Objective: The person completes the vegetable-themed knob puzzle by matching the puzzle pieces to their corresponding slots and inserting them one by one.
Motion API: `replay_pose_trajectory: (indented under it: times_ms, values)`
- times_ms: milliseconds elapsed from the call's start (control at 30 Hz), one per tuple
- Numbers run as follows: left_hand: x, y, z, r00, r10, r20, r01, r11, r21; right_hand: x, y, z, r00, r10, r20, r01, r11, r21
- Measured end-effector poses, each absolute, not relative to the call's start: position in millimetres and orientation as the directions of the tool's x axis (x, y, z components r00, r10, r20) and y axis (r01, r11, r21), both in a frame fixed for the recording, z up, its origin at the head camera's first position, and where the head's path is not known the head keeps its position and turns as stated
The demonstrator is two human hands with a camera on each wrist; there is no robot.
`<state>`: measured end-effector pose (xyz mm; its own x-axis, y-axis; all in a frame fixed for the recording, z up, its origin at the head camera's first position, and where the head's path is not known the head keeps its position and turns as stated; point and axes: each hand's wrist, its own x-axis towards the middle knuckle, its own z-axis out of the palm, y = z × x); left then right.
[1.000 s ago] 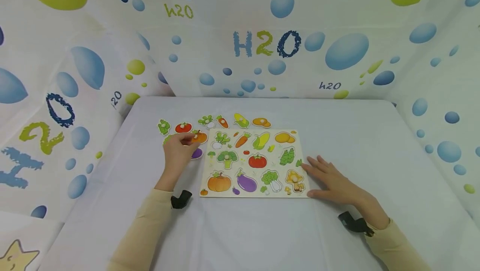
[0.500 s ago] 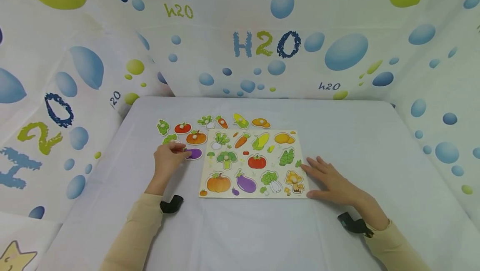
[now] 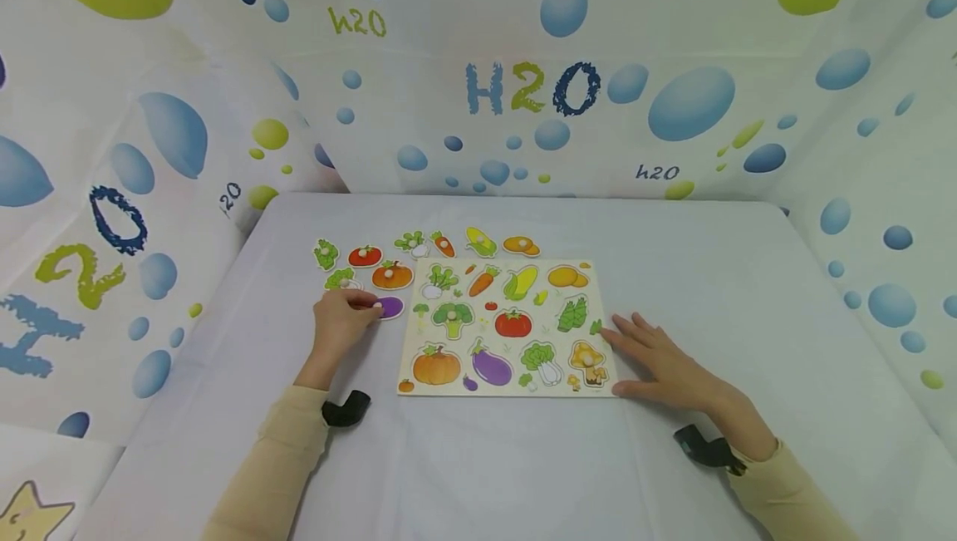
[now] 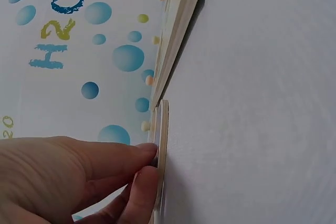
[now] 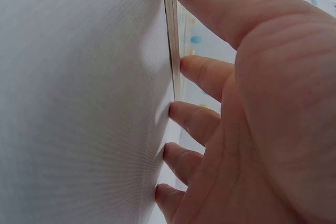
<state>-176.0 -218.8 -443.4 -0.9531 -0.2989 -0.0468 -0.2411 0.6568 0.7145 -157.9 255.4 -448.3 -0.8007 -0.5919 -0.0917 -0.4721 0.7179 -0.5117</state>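
My left hand (image 3: 340, 327) pinches the purple eggplant puzzle piece (image 3: 390, 307) at its middle, thumb and fingertips together; its left part is hidden beneath the fingers. The left wrist view catches the thin wooden side of this piece (image 4: 164, 129), lying flat on the cloth. Close to its right is the cream vegetable puzzle board (image 3: 553, 341), with a knobbed broccoli piece (image 3: 452, 318) and a mushroom piece (image 3: 587, 358) in their places. Fingers spread, my right hand (image 3: 668, 371) rests at the board's right edge, thumb and index finger touching it, other fingertips on the cloth.
Beyond the board lie a tomato piece (image 3: 365, 256), a pumpkin piece (image 3: 392, 276), a carrot piece (image 3: 444, 243), a corn piece (image 3: 481, 241), a potato piece (image 3: 521, 245) and several green ones. White cloth (image 3: 516, 466) covers the table; a patterned backdrop stands behind it.
My left hand has gone from the pumpkin piece down to the eggplant piece and taken hold of it. The pumpkin piece stays on the cloth. My right hand keeps its place.
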Motion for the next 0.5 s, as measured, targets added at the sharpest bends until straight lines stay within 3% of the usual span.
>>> replay_pose_trajectory:
  times_ms: [500]
  values:
    - [-172, -212, -431, -0.963, -0.268, 0.039, -0.157, 0.669, 0.726, -158, 256, -449, -0.805, -0.585, -0.099, -0.470, 0.731, -0.495]
